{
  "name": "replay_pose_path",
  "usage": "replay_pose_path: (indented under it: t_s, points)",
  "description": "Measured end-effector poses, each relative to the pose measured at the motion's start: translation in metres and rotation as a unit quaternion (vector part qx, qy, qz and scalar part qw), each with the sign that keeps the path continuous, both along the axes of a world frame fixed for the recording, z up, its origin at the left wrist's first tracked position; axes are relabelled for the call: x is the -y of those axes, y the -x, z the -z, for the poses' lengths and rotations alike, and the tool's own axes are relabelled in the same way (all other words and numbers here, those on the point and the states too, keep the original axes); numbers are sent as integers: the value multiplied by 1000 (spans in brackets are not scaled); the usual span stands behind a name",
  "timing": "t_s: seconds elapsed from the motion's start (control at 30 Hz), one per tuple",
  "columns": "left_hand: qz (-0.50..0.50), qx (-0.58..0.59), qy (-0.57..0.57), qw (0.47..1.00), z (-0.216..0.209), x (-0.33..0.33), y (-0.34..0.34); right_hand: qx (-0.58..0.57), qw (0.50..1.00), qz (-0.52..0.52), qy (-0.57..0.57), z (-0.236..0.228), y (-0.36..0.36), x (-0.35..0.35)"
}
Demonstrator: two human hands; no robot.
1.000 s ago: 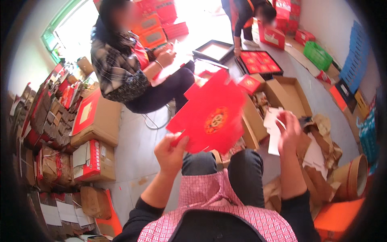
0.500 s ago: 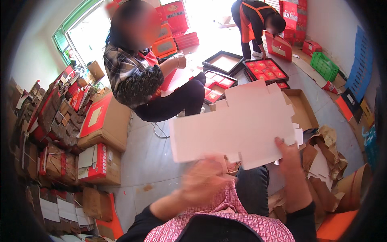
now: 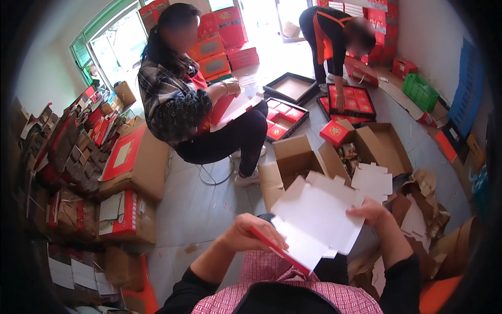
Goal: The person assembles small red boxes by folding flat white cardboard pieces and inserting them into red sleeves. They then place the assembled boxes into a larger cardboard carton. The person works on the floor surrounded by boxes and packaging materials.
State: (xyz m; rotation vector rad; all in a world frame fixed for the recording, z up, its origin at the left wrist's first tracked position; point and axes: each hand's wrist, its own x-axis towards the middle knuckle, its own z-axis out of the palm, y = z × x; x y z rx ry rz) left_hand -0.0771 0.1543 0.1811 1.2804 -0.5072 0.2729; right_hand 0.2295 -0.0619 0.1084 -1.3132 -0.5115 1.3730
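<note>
A flat carton blank point(image 3: 316, 214), white on the face toward me, spreads over my lap between both hands. My left hand point(image 3: 256, 233) is closed round its left edge, where a red-backed flap stands folded up under the fingers. My right hand point(image 3: 370, 210) grips the opposite edge with the thumb on top of the white face. Just past that edge lies another white card piece point(image 3: 372, 180) with tabs. Beyond the blank stands an open brown cardboard box point(image 3: 298, 159), and right of it another open box point(image 3: 376, 144) with wrapped items inside. A small red box point(image 3: 334, 133) rests at its rim.
A seated co-worker point(image 3: 175, 99) holds a red-and-white card piece at the left; another co-worker point(image 3: 334, 42) bends over a tray of red boxes point(image 3: 353, 99). Stacked cartons point(image 3: 133, 162) line the left side. Crumpled brown paper point(image 3: 426, 193) and a green crate point(image 3: 421, 89) lie right.
The blank has come down and nearer, turned, with its left flap folded up. My left hand, blurred before, now holds that edge. The boxes behind it show. The bending co-worker's hand reaches the tray.
</note>
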Motion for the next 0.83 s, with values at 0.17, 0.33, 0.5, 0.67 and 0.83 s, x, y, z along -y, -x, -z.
replay_pose_path:
  t_s: [0.17, 0.33, 0.5, 0.67, 0.83]
  points:
    - [-199, -261, -47, 944, 18, 43, -10, 264, 942, -204, 41, -25, 43, 18]
    - [-134, -298, -195, 925, 65, 58, -12, 243, 946, -215, -14, -35, 65, 27]
    - [-194, -330, -133, 914, 80, 56, -17, -128, 969, -195, 79, -46, 64, -2]
    - [-201, -360, -71, 908, 66, 67, -19, 52, 960, -266, -69, -47, 63, -4]
    - [-193, -375, -24, 906, 71, 73, -14, 98, 959, -258, -61, -40, 81, 0]
